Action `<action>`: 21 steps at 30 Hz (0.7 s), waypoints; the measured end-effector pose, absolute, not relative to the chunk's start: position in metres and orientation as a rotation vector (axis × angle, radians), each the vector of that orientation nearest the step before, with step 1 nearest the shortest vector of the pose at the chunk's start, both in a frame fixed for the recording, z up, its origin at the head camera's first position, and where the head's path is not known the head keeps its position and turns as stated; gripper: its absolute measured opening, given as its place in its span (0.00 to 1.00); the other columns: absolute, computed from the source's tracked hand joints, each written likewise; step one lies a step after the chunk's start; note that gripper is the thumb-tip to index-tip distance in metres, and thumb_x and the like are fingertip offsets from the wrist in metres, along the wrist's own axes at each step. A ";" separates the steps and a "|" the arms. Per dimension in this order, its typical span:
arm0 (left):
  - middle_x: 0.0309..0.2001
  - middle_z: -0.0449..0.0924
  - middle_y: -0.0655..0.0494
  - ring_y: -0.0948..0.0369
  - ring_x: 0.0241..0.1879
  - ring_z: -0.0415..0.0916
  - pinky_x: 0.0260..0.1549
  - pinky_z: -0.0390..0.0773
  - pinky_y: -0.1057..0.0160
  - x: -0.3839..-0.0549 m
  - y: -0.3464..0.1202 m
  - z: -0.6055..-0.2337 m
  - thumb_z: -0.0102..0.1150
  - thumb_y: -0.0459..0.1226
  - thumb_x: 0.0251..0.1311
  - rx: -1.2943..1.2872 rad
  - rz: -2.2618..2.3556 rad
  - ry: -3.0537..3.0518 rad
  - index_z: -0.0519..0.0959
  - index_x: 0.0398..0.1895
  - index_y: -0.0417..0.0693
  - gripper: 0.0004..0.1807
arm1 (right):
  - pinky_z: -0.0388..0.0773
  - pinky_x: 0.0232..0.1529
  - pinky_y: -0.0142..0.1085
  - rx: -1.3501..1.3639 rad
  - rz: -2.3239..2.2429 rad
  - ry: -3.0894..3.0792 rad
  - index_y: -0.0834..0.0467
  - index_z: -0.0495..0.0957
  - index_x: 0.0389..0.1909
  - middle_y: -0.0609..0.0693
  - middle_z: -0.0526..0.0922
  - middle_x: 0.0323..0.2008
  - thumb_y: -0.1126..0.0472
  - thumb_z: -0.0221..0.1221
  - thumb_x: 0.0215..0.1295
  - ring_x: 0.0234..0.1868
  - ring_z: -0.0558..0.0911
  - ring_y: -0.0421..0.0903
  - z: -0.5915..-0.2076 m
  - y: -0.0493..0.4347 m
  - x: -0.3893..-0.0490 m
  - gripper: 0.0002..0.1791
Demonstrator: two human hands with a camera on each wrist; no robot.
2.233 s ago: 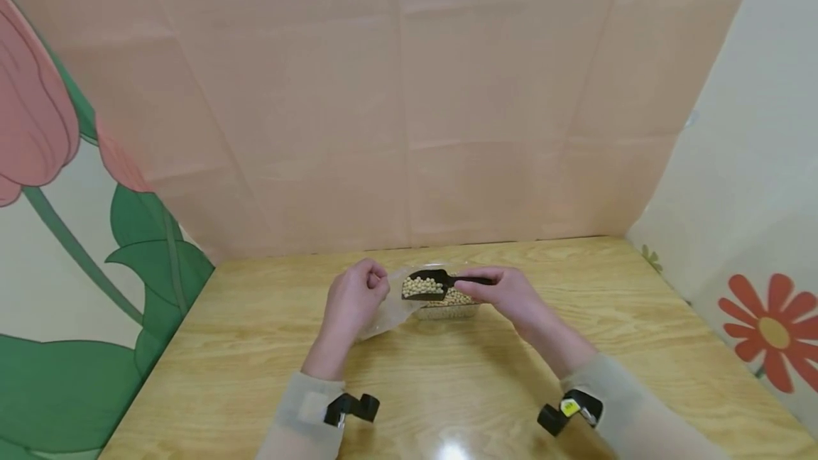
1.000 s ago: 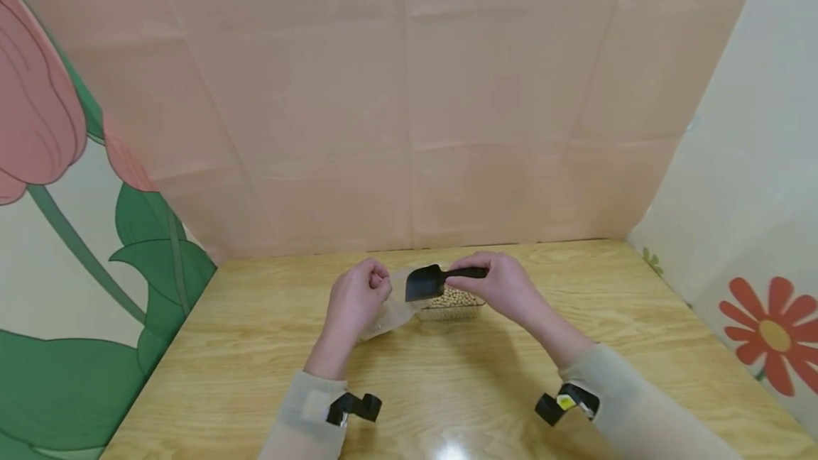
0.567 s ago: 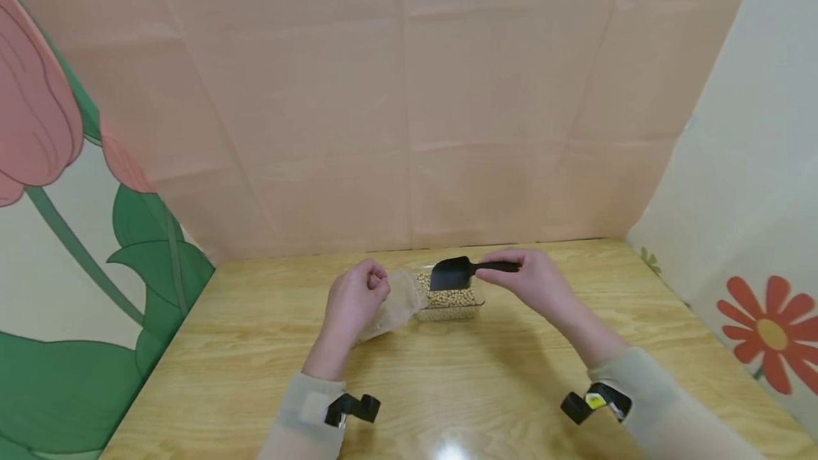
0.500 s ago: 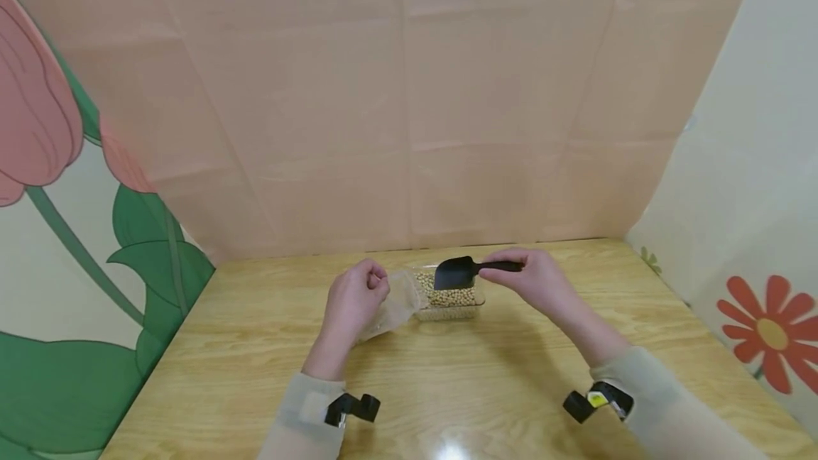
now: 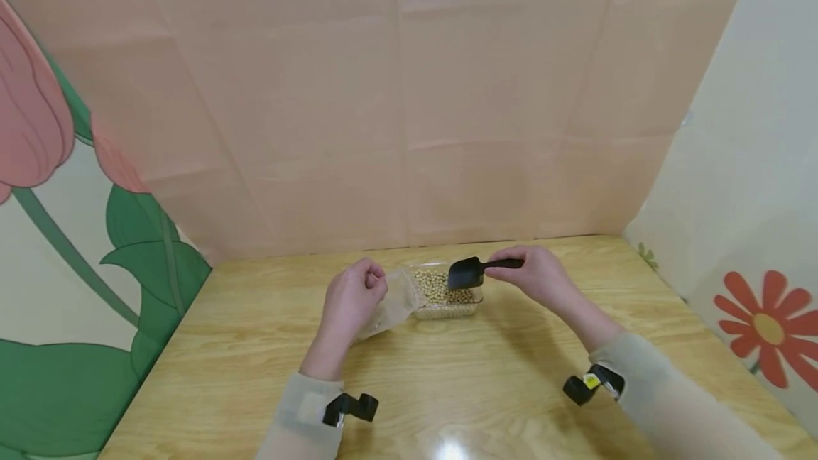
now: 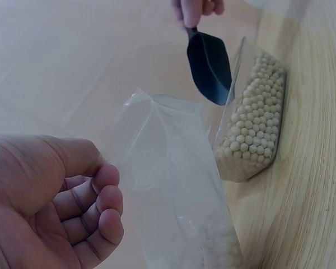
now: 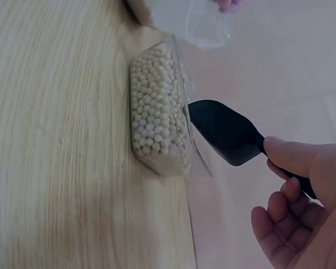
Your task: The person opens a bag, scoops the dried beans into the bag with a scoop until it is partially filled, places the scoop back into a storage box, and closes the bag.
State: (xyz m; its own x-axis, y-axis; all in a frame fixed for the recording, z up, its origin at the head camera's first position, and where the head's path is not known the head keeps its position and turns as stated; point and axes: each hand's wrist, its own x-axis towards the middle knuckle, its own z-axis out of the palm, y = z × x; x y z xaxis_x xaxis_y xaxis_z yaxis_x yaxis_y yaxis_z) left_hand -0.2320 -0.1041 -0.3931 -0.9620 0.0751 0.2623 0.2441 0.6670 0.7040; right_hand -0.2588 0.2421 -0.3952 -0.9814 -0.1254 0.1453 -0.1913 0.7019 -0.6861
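Observation:
My right hand (image 5: 540, 279) pinches the handle of a black scoop (image 5: 465, 273) between thumb and fingers. The scoop tilts tip-down over the right part of a clear plastic box (image 7: 200, 154) full of pale round soybean-like beans (image 5: 431, 284). In the left wrist view, the scoop's hollow (image 6: 204, 67) shows no beans; whether its tip touches those in the box I cannot tell. My left hand (image 5: 350, 300) pinches the top edge of a clear plastic bag (image 6: 168, 145), left of the box. Some beans (image 6: 218, 241) lie low in the bag.
Everything stands on a light wooden table (image 5: 255, 346) with a pinkish sheet (image 5: 319, 126) hanging behind it. Painted flower walls border both sides. A black wrist mount (image 5: 350, 409) sits on the left sleeve, and another mount (image 5: 591, 383) on the right.
The scoop, earlier level and full of beans, was turned over at the bag's mouth, then moved right over the box and lowered, tip down. The left hand has held the bag in place.

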 end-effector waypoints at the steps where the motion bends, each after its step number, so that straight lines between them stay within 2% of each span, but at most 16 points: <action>1: 0.27 0.81 0.62 0.62 0.24 0.75 0.29 0.77 0.59 -0.232 -0.104 -0.393 0.64 0.32 0.72 -0.262 -1.171 -2.670 0.85 0.43 0.46 0.02 | 0.79 0.44 0.44 0.265 1.145 -2.825 0.52 0.92 0.57 0.58 0.88 0.60 0.44 0.74 0.71 0.47 0.86 0.51 -0.395 0.242 -0.260 0.21; 9: 0.27 0.81 0.62 0.62 0.24 0.75 0.31 0.78 0.58 -0.234 -0.104 -0.393 0.65 0.32 0.72 -0.263 -1.154 -2.673 0.86 0.43 0.44 0.02 | 0.78 0.41 0.44 0.339 1.064 -2.851 0.51 0.92 0.54 0.56 0.90 0.55 0.46 0.75 0.71 0.41 0.83 0.49 -0.391 0.242 -0.268 0.18; 14: 0.26 0.81 0.62 0.62 0.24 0.75 0.31 0.77 0.59 -0.234 -0.104 -0.393 0.65 0.33 0.73 -0.264 -1.139 -2.671 0.86 0.43 0.44 0.02 | 0.79 0.48 0.47 0.395 1.021 -2.881 0.49 0.93 0.51 0.51 0.92 0.51 0.48 0.75 0.71 0.47 0.86 0.49 -0.391 0.239 -0.273 0.14; 21: 0.26 0.81 0.62 0.62 0.24 0.74 0.29 0.77 0.59 -0.235 -0.104 -0.395 0.65 0.32 0.72 -0.261 -1.144 -2.666 0.86 0.42 0.43 0.02 | 0.80 0.56 0.57 0.410 0.980 -2.925 0.48 0.93 0.51 0.52 0.91 0.56 0.47 0.74 0.71 0.57 0.87 0.55 -0.393 0.233 -0.279 0.13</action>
State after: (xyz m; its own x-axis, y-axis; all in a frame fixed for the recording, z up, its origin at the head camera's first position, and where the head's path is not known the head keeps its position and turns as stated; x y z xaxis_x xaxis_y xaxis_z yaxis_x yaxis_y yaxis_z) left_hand -0.2349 -0.1035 -0.3945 -0.9582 0.0727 0.2767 0.2506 0.6798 0.6892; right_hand -0.2787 0.2328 -0.3926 -0.9649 -0.2381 0.1108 -0.2568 0.7671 -0.5879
